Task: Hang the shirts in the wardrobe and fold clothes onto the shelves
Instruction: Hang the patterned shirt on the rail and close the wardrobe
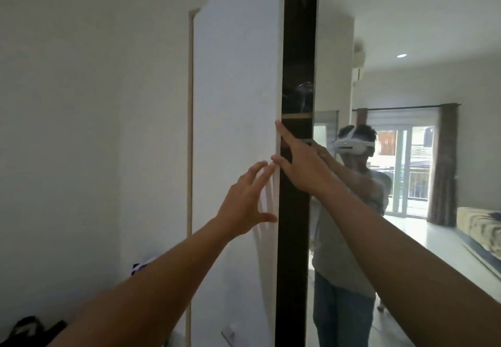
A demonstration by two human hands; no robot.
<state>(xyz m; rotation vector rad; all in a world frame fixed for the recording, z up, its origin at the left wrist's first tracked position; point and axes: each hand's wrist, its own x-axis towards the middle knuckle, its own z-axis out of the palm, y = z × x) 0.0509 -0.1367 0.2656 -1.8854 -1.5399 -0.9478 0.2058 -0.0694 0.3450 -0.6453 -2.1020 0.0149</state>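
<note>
Stands right in front of the wardrobe (294,224), straight ahead in the middle of the view. Has a white door (235,89) swung partly open on the left, its thin edge facing this way. Next to that edge, a tall dark gap into the inside, with a pale wooden shelf (296,116) crossing it about halfway up. Above the shelf, something shiny and clear, too dim to make out. Holds the left hand (245,203) up in front of the white door, fingers spread wide and straight, gripping nothing. Fingertips very close to the door's edge, but cannot tell if touching or not. Stretches the right hand (301,162) across the dark gap, fingers straight too, with the fingertips at the thin edge of the door and not curled around anything. To the right of the gap, a big mirror door (406,48). In the mirror, a person (344,238) in a grey shirt and blue jeans with a white headset (349,147) on, arms up. Also in the mirror, brown curtains (443,162) beside a bright glass door, and a bed (479,227) low on the right. Down in the left corner, a black bag (29,330) by the plain wall (81,130).
</note>
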